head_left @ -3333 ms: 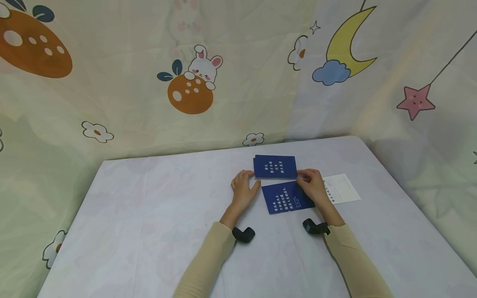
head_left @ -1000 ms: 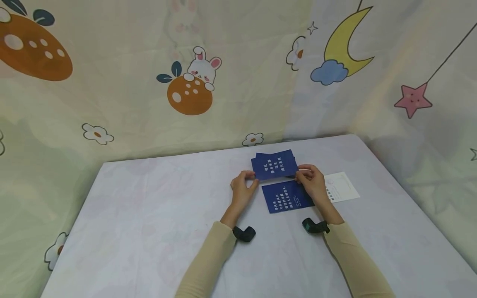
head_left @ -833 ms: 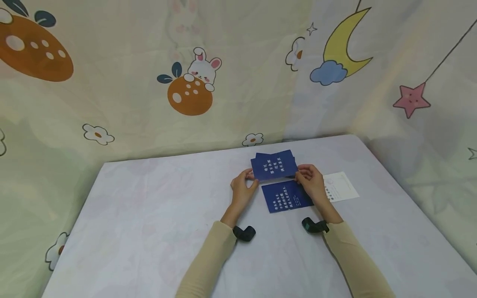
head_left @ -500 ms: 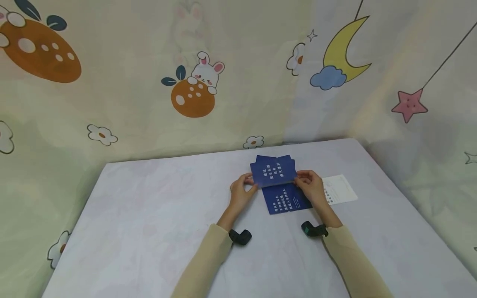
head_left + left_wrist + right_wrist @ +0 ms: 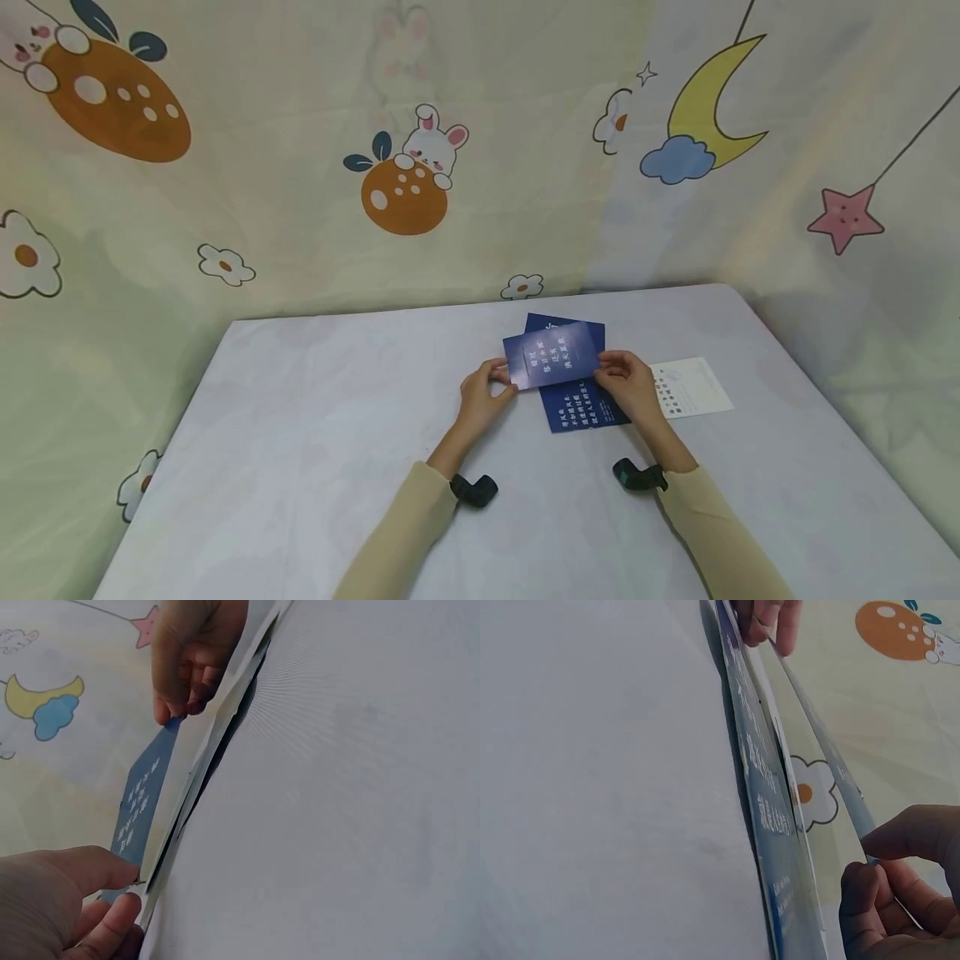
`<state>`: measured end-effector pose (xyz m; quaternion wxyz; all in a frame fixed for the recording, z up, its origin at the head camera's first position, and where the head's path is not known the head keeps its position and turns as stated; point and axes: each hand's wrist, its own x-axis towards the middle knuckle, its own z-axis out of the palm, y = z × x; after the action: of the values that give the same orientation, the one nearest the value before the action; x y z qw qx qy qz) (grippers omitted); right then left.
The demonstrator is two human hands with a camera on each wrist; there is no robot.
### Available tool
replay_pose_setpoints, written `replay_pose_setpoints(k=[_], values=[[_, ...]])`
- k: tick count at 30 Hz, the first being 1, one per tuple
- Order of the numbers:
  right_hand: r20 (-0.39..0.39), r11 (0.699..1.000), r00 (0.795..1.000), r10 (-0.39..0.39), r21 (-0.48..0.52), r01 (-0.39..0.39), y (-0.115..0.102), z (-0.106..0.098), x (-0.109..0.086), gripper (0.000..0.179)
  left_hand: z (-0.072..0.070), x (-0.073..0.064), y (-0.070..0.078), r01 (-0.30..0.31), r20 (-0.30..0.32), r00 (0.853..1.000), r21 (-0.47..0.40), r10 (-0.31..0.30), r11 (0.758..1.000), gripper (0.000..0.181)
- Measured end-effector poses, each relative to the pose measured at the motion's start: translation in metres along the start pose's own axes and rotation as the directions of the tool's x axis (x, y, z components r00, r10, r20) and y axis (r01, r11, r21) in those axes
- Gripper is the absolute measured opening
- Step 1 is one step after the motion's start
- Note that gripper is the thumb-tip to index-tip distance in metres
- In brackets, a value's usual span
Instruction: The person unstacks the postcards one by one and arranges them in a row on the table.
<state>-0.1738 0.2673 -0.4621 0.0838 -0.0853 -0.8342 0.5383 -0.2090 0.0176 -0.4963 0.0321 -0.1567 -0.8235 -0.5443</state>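
Note:
In the head view a blue card (image 5: 551, 357) with white lettering is held up off the table, tilted so its face catches the light. My left hand (image 5: 480, 400) pinches its left edge between thumb and fingers. At its right edge the right hand (image 5: 632, 383) pinches it too. Both wrist views show the raised card (image 5: 142, 796) between the two hands, apart from the cards beneath. Below it lies a second blue card (image 5: 581, 412) with white lettering, partly covered. Another blue card (image 5: 597, 335) shows behind the held one, mostly hidden.
A white card (image 5: 692, 387) with dark print lies on the table right of the right hand, partly behind it. The white-covered table (image 5: 337, 450) ends at a patterned cloth backdrop (image 5: 300, 167). Black wrist cameras (image 5: 475, 492) sit on both wrists.
The top blue card has been lifted off the far blue cards and drawn slightly toward me. It has tilted, and its face now looks paler. Both hands moved with it; the head view shifted slightly.

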Motion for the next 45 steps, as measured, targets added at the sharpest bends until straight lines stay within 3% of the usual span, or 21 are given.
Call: replay_pose_setpoints(k=[8, 24, 39, 45], values=[[0.043, 1.0, 0.999, -0.002, 0.006, 0.001, -0.003, 0.003, -0.007, 0.034, -0.007, -0.011, -0.001, -0.023, -0.003, 1.0, 0.011, 0.023, 1.0, 0.049], [0.153, 0.993, 0.988, 0.034, -0.118, -0.016, -0.006, 0.011, -0.013, 0.035, -0.027, -0.032, 0.004, 0.011, 0.044, 0.999, 0.086, -0.015, 0.996, 0.053], [0.286, 0.998, 0.957, -0.05, -0.019, 0.057, -0.014, 0.012, -0.021, 0.046, -0.04, -0.043, 0.006, 0.003, 0.071, 0.997, 0.128, -0.012, 0.992, 0.06], [0.308, 0.998, 0.95, -0.045, -0.035, 0.058, -0.015, 0.017, -0.022, 0.052, -0.048, -0.048, 0.009, 0.001, 0.071, 0.997, 0.116, -0.009, 0.993, 0.059]])
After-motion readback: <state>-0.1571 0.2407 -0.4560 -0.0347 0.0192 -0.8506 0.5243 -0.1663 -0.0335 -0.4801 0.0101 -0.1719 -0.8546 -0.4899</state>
